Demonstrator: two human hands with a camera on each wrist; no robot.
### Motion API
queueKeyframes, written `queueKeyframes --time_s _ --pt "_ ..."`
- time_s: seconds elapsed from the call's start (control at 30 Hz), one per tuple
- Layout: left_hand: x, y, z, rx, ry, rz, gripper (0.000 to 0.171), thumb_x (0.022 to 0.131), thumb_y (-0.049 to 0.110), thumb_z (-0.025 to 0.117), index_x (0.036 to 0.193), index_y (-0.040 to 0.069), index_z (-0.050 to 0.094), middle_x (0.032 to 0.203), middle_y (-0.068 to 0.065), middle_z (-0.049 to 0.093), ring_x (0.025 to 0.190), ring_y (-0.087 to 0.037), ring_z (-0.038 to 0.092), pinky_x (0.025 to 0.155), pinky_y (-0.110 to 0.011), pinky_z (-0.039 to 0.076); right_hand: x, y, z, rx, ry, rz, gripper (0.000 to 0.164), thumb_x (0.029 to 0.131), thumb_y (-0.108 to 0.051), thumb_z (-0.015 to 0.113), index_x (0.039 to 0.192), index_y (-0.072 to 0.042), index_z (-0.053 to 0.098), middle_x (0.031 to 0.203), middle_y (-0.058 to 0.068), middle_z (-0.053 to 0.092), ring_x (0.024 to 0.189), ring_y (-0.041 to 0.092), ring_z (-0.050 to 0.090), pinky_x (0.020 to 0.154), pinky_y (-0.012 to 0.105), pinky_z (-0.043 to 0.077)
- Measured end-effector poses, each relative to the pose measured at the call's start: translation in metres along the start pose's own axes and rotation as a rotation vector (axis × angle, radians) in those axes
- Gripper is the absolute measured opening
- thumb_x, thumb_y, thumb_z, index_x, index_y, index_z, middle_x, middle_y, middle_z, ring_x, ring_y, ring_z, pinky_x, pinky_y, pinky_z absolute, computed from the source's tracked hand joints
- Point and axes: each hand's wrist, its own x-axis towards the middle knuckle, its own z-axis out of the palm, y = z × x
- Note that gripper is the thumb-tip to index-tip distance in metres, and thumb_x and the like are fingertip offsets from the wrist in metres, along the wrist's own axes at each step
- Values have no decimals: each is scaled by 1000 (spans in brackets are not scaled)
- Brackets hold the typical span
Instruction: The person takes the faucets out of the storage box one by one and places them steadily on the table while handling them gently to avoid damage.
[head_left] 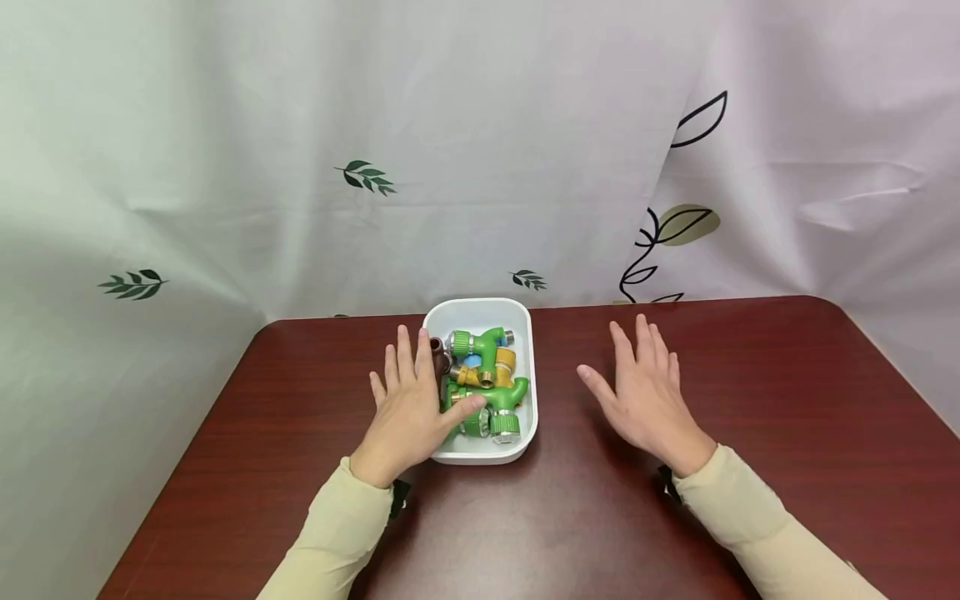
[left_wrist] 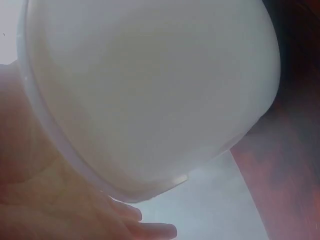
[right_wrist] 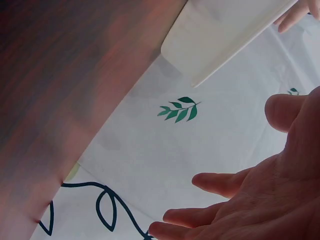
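Observation:
A white plastic tub (head_left: pixel 533 417) stands on the table and holds several taps. Among them are a green tap (head_left: pixel 487 354) at the back, a second green tap (head_left: pixel 504 408) at the front and a yellow tap (head_left: pixel 505 367) between. Something dark brown (head_left: pixel 439 358) shows at the left side, partly hidden. My left hand (head_left: pixel 405 417) is spread over the tub's left edge, palm down, its thumb above the taps and nothing gripped. To the right of the tub, my right hand (head_left: pixel 651 400) hovers over the table with straight, spread fingers. The left wrist view is mostly the tub's wall (left_wrist: pixel 160 95).
The dark red wooden table (head_left: pixel 637 533) reaches back to a pale curtain (head_left: pixel 465 167) printed with leaves. That curtain also hangs along the left and right sides. The tub sits near the table's back edge.

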Motion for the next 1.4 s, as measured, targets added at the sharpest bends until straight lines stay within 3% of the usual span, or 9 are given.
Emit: queueKeyframes --time_s 0.57,1.07,1.23,1.4 --pt "-1 2 2 -51 -42 32 126 85 71 63 158 -4 -8 165 -17 -19 152 -42 -5 116 -64 10 4 2 -3 7 13 -19 80 101 -47 53 156 4 25 160 35 9 147 53 6 111 71 10" --pt "-6 -2 10 -24 -88 57 127 86 67 66 153 -14 -5 162 -31 -12 150 -47 1 119 -54 13 14 -6 -3 52 4 -59 79 101 -44 56 154 7 26 161 34 10 147 53 7 115 66 12" --pt "-10 -4 12 1 -98 61 131 82 71 67 154 -13 -3 162 -30 -11 150 -47 2 119 -53 17 17 -12 1 59 3 -75 78 100 -42 57 154 7 27 161 34 10 146 53 9 115 65 12" --pt "-13 -5 13 23 -110 70 139 73 76 71 155 -12 1 164 -28 -10 150 -47 8 115 -52 29 20 -19 4 71 1 -92 77 100 -39 60 154 6 28 160 34 12 147 52 9 116 64 11"
